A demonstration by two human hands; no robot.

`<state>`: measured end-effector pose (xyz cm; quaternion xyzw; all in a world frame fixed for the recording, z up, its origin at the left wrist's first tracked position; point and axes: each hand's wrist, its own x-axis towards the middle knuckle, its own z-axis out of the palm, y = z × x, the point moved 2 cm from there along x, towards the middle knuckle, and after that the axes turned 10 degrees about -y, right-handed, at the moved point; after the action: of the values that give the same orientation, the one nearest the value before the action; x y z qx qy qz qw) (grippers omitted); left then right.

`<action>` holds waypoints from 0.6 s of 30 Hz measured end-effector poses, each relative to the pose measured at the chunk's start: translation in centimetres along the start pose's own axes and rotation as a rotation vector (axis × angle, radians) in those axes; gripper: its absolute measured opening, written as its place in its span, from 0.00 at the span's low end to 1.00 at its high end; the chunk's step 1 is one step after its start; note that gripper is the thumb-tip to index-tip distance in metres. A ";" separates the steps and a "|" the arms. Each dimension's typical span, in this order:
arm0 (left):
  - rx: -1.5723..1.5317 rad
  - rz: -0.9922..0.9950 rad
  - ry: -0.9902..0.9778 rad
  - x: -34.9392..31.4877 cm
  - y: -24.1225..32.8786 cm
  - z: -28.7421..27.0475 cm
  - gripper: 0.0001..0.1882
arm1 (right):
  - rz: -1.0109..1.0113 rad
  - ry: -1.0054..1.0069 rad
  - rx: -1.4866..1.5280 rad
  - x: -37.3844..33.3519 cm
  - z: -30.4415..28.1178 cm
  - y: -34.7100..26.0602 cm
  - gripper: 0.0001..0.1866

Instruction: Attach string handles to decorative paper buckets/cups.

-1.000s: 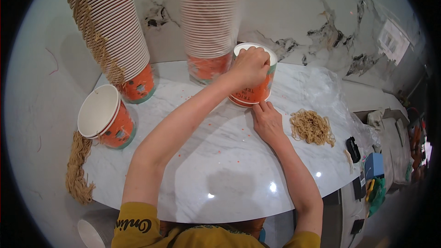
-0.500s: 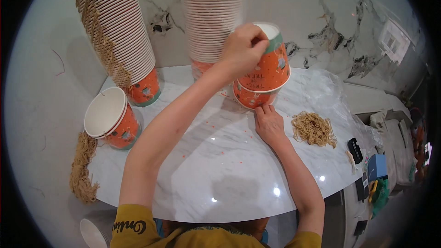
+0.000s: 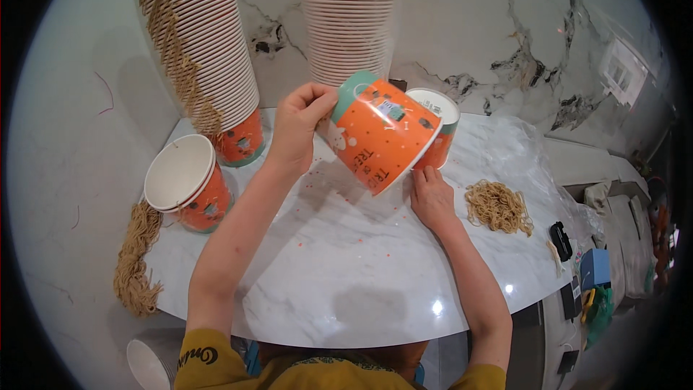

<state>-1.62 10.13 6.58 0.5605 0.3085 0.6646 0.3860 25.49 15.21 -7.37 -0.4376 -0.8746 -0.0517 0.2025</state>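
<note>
An orange paper bucket with a green base band hangs tilted in the air, its mouth slanting down to the right. My left hand is closed on it at the green base end. Partly behind it, a second orange paper bucket stands upside down on the table, its white underside facing up. The fingers of my right hand are bent and together at this bucket's lower rim; their tips are partly hidden. To the left, a pair of nested buckets stands mouth up, with thin yarn over the rim.
Tall stacks of nested buckets, one on the left with twine along it and one in the middle, rise at the back. Tan yarn lies right; a yarn bundle hangs at the left edge. Clear plastic wrap lies back right.
My left hand has lifted the upper bucket off the upside-down one, moving it left and toward me and tilting it. My right hand stays low by the standing bucket's rim.
</note>
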 end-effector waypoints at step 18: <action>-0.756 -0.627 0.152 -2.8 -10.3 -9.7 0.16 | 0.153 0.101 0.290 -0.1 -2.4 -1.0 0.10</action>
<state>-9.22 13.16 -5.26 0.2112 0.2269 0.6209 0.7200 25.51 13.89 -5.09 -0.4659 -0.8258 0.0685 0.3103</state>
